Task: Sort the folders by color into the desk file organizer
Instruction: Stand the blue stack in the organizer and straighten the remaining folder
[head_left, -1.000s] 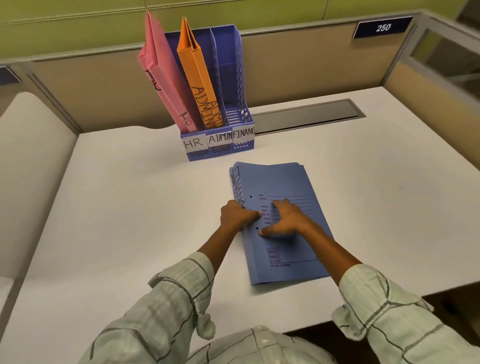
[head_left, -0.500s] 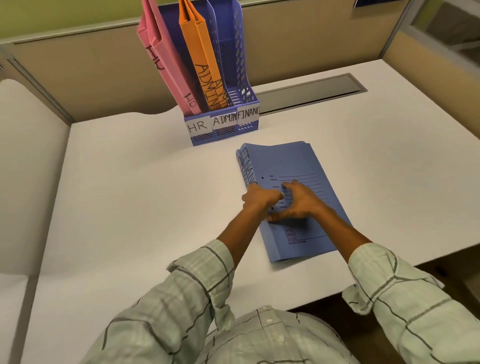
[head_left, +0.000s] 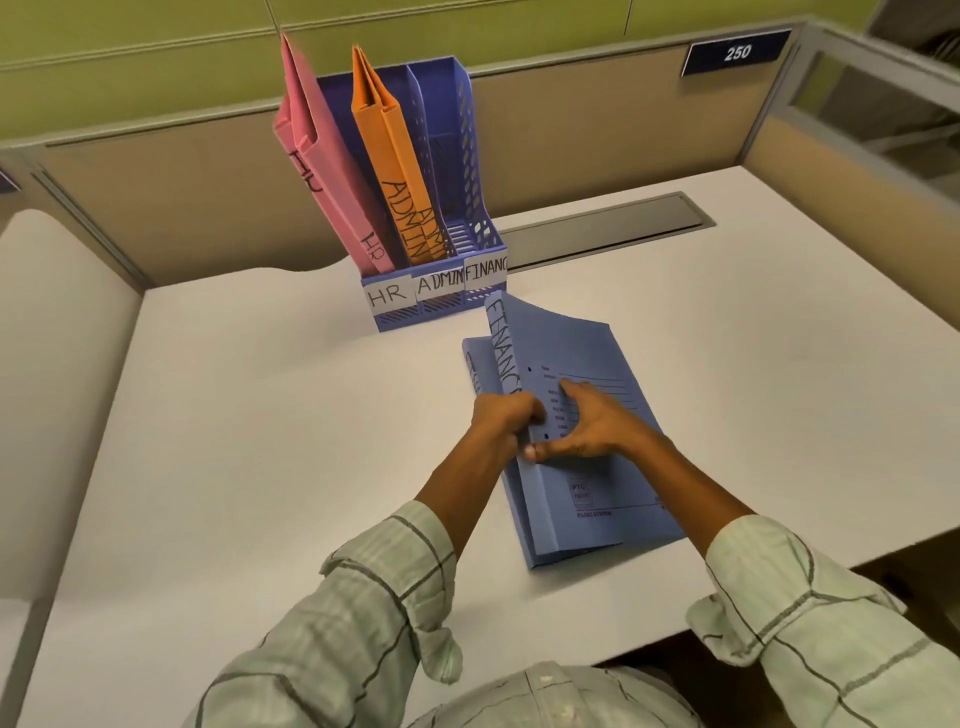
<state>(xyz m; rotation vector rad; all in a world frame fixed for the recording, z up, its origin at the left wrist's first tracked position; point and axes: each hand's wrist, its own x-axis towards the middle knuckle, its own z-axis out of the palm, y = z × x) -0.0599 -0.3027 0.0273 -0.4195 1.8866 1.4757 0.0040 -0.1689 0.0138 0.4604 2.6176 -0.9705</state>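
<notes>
A blue desk file organizer (head_left: 480, 156) stands at the back of the desk, with front labels HR, ADMIN and FINANCE. Pink folders (head_left: 322, 166) lean in the HR slot and orange folders (head_left: 395, 171) in the ADMIN slot; the FINANCE slot holds nothing. A top blue folder (head_left: 582, 358) marked FINANCE is tilted up along its spine off a lower blue folder (head_left: 475, 364) lying flat. My left hand (head_left: 501, 421) grips the raised spine. My right hand (head_left: 592, 423) rests on the cover, thumb at the spine edge.
The white desk (head_left: 249, 415) is bordered by tan partition walls (head_left: 156, 202). A grey cable slot cover (head_left: 608, 228) lies behind and right of the organizer. A number plate "250" (head_left: 737, 52) hangs on the partition. The desk's front edge runs just below the folders.
The top blue folder lay flat with both hands on it; now its spine side is lifted off the stack, held by both hands. The camera view shifted.
</notes>
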